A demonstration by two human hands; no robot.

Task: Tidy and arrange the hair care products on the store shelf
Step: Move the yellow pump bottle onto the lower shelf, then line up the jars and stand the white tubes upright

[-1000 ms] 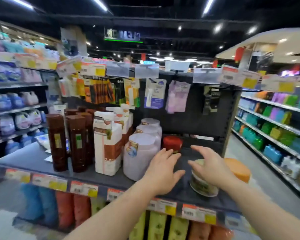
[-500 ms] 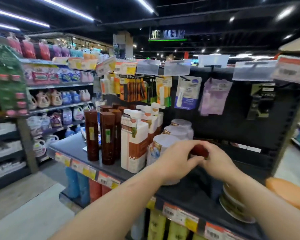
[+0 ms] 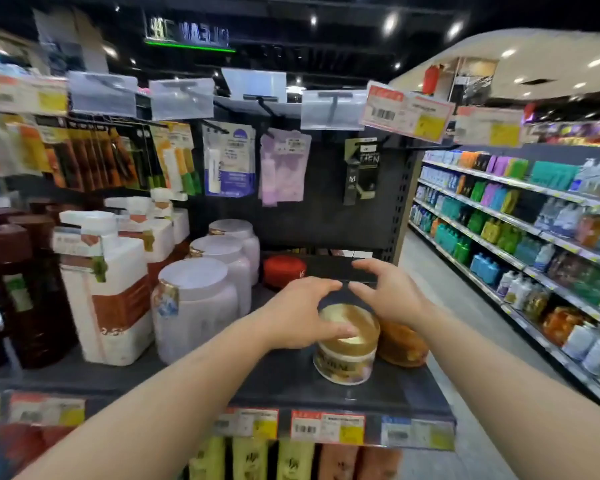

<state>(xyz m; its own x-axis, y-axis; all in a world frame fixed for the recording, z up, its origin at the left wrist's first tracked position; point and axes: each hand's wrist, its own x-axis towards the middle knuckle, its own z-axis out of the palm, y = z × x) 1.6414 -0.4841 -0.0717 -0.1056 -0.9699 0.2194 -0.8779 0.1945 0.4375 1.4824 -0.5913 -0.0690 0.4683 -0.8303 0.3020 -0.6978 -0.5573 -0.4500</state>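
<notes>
A gold-lidded cream jar [image 3: 344, 359] stands near the front right of the dark shelf [image 3: 388, 393]. An orange jar [image 3: 403, 345] sits just to its right. My left hand [image 3: 300, 315] hovers over the gold jar with fingers spread, the thumb lying across the lid. My right hand [image 3: 390, 294] is above the orange jar, fingers apart and pointing left, almost meeting the left fingertips. Neither hand holds anything. A red jar [image 3: 284, 271] stands at the back of the shelf, behind my hands.
A row of pale lilac tubs [image 3: 196, 308] stands left of the jars, then white-and-brown bottles [image 3: 108, 292] and dark brown bottles [image 3: 25, 289]. Packets hang on pegs [image 3: 229, 161] above. Price tags [image 3: 326, 427] line the shelf edge. An aisle shelf [image 3: 499, 237] runs along the right.
Both hands have left the red jar at the back and drawn forward over the gold-lidded jar. The view has swung back to the right.
</notes>
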